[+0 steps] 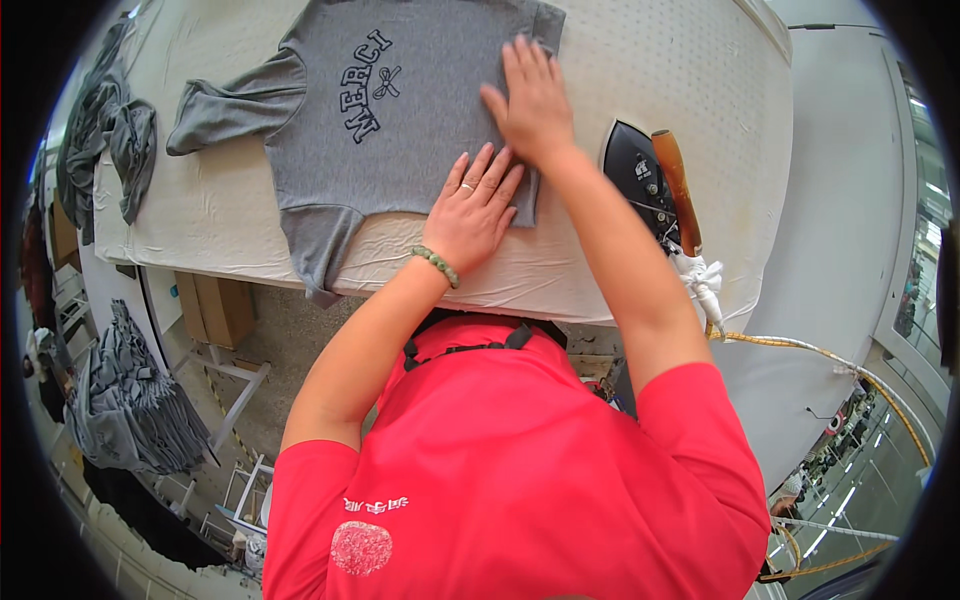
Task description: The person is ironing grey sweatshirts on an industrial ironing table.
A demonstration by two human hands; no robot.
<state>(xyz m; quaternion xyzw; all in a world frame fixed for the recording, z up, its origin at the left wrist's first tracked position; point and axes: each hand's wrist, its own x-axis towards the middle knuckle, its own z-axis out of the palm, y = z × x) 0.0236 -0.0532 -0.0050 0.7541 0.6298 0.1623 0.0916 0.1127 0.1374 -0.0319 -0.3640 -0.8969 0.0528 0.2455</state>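
the board (650, 60) is covered with a white padded cloth, and on it the grey shirt (400, 110) lies face up, at the near edge toward the left. its body is spread flat and looks smooth; one sleeve lies out toward the left end and the other hangs a little over the near edge, so the sleeves seem not yet arranged. the iron (645, 175) stands aside, to the right of the shirt near the near edge, and no hand touches it, so the pressing appears paused or not begun on this side. the right hand (535, 100) lies flat on the right side of the shirt, fingers together and straight. the left hand (472, 212) presses flat on the bottom hem next to it, fingers a little spread. both hands seem to smooth the right part of the shirt. another grey cloth (105, 130) lies crumpled at the far left corner, probably waiting.
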